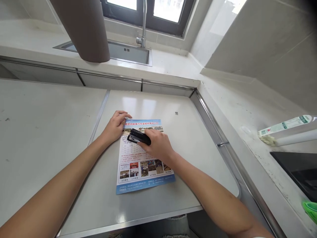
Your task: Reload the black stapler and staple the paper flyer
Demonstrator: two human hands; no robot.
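Note:
A printed flyer (146, 186) with blue borders, a red headline and small photos lies flat on the white table. My right hand (158, 143) is closed around a black stapler (138, 136), whose front end points left over the upper part of the flyer. Whether the stapler touches the paper, I cannot tell. My left hand (116, 125) lies at the flyer's upper left corner, fingers stretched out and palm down, with its fingertips by the paper's edge. Two small strips of staples (176, 113) rest on the table to the upper right of the flyer.
The white table (37, 132) has a seam left of the flyer. Behind it are a counter with a sink (131, 53), a faucet (142, 39) and a brown column (84, 29). Along the right counter are a green-and-white package (284, 126), a black panel (297, 168) and a green object (310, 209).

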